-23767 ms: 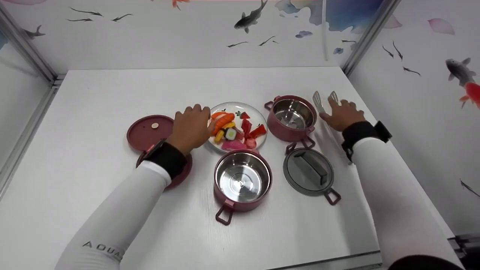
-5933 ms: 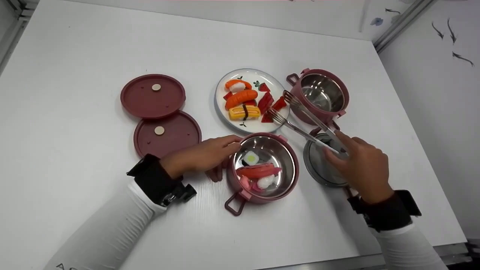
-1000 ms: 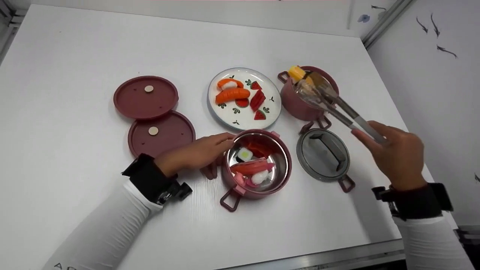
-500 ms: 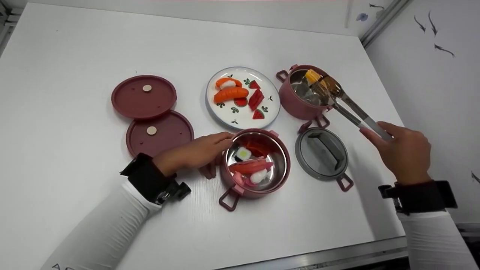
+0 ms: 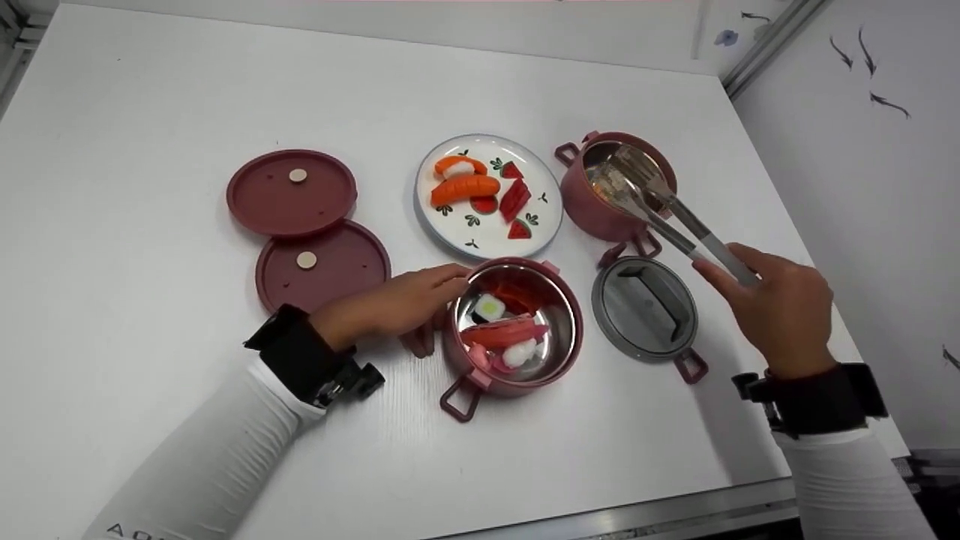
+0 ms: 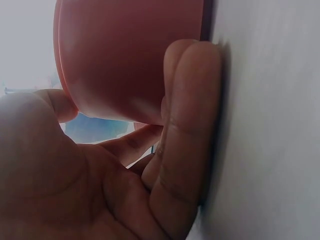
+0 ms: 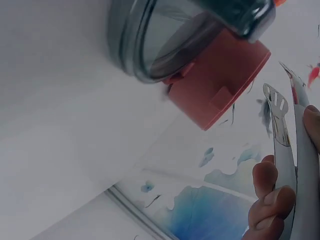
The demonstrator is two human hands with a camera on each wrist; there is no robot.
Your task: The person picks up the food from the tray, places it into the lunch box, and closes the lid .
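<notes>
My right hand (image 5: 784, 307) grips metal tongs (image 5: 712, 240), whose slotted ends are spread inside the far dark-pink pot (image 5: 600, 210). Something yellowish shows faintly behind them, mostly hidden. In the right wrist view, fingers and thumb press on the white handles of the tongs (image 7: 285, 165). My left hand (image 5: 401, 304) rests against the near pot (image 5: 514, 390), thumb at its rim; the left wrist view shows fairly straight fingers (image 6: 187, 110) along its wall. Inside lie a sushi roll (image 5: 489, 307), a pink-red strip (image 5: 502, 332) and a white piece (image 5: 519, 352).
A plate (image 5: 480, 244) at the back holds orange shrimp sushi (image 5: 465, 190), another orange-and-white piece (image 5: 460, 167) and a red piece (image 5: 515, 200). A grey lid (image 5: 645, 307) lies right of the near pot. Two dark-red lids (image 5: 292, 202) overlap at left.
The yellow piece has gone from the plate, was carried in the tongs to the far pot and lowered in. The tong ends now stand apart. My left hand stays at the near pot.
</notes>
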